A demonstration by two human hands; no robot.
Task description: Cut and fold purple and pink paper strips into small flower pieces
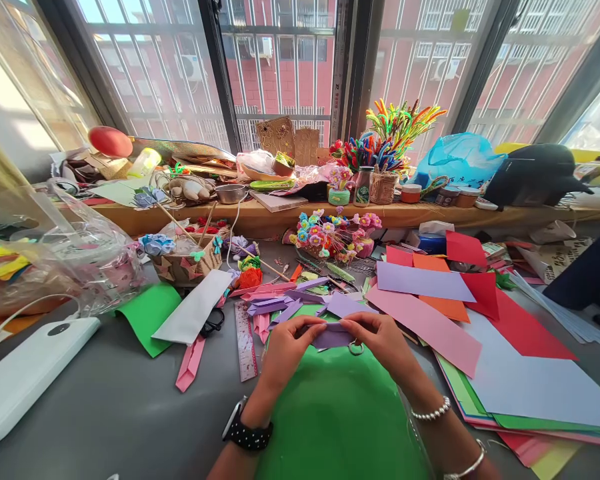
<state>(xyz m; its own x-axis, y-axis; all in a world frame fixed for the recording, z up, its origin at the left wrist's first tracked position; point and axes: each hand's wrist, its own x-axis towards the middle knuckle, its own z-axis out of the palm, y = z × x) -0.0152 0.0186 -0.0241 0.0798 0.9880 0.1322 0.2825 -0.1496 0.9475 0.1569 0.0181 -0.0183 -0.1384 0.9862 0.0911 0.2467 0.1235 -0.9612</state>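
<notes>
Left hand (291,345) & right hand (380,339) pinch a folded purple paper piece (331,335) over a green sheet (340,413); coloured paper (430,320) litters the grey surface (105,407).

One head-worn view looks forward and down, close over the grey table (105,407); windows (280,60) beyond

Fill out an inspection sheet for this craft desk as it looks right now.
Surface: grey table, green sheet under the hands.
Job's things: purple paper strip pinched between left hand and right hand; folded purple pieces beyond.
Clutter: coloured paper sheets, ruler, scissors, paper flowers, plastic bag.
Hands: both closed on the strip; watch on left wrist, bracelets on right.
Cables: white cable by the white device.
Surroundings: cluttered windowsill, barred windows.
</notes>
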